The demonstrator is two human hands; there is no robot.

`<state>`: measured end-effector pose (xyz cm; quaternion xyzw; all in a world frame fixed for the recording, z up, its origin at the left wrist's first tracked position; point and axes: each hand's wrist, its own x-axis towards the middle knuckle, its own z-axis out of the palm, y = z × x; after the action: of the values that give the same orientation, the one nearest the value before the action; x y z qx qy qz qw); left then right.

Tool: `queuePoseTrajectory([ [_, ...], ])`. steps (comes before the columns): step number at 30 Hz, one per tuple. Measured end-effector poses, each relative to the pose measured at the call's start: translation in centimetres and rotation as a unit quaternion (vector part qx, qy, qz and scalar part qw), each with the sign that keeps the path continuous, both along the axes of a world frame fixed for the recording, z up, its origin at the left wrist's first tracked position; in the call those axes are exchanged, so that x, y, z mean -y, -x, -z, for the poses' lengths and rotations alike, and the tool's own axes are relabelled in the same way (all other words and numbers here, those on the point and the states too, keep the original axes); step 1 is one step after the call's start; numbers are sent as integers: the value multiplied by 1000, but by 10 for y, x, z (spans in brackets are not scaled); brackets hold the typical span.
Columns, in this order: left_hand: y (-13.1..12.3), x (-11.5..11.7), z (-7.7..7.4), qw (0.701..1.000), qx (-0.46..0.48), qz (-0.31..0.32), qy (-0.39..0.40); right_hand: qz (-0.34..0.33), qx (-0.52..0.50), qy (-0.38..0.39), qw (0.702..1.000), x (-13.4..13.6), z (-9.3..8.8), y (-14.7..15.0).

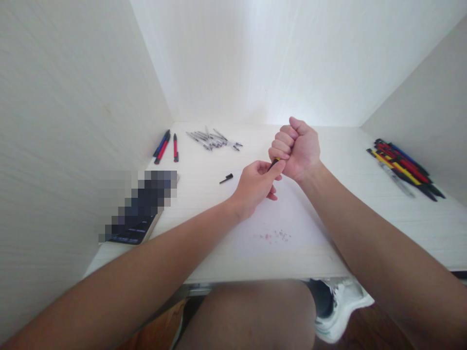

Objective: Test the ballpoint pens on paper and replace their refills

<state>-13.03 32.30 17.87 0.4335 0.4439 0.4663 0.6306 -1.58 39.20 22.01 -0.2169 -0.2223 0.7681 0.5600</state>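
My right hand (pixel 297 148) is a closed fist, turned palm side toward me, wrapped around a yellow-and-black pen (pixel 276 161). Only a short piece of the pen shows between the hands. My left hand (pixel 255 187) touches the fist from the left, thumb and fingers pinching the pen's black end. Under both hands lies a white sheet of paper (pixel 270 218) with small red and dark scribbles near its front edge. To the left of my left hand, a loose black pen cap (pixel 226 178) rests by the paper.
Several clear pens (pixel 213 139) are heaped at the back. Red and blue pens (pixel 162 147) lie at the left wall, above a partly pixelated phone (pixel 134 228). On the right is a pile of red, yellow, blue and clear pens (pixel 404 167). Panels enclose the desk.
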Motion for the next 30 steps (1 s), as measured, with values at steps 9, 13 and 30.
queuePoseTrajectory([
  [9, 1, -1, 0, 1000, -19, -7, -10, 3, -6, 28, 1000, 3, 0, 3],
  [13, 1, -1, 2, 1000, -9, 11, -3, -5, -24, 21, 999, 3, -1, 2],
  [30, 0, 1, -2, 999, -21, -29, -7, -24, 33, -52, 998, -8, 12, -8],
])
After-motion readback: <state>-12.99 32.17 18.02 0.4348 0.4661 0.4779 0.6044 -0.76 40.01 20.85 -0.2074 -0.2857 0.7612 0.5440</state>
